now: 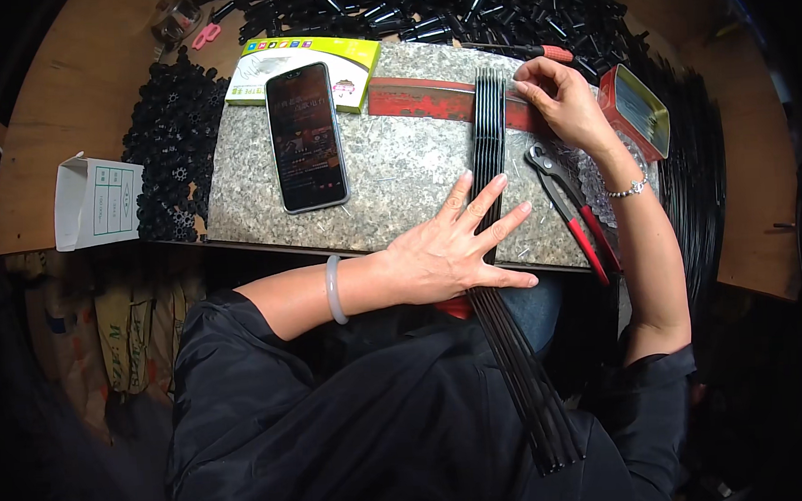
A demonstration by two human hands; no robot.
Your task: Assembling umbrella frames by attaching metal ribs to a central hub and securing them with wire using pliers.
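A bundle of several thin black rods (488, 137) lies lengthwise across a grey speckled stone slab (397, 174), running off its near edge toward my lap. My left hand (455, 243) lies flat with fingers spread on the near part of the rods, pressing them to the slab. My right hand (561, 101) rests at the far end of the rods, fingertips bent against their tips. A red strip (420, 100) lies crosswise under the rods' far ends.
A black phone (306, 136) lies on the slab's left, a green and white box (305, 67) behind it. Red-handled pliers (576, 210) lie right of the rods, a red tin (634, 109) beyond. Piles of small black parts (173, 144) surround the slab; a white carton (97, 201) sits left.
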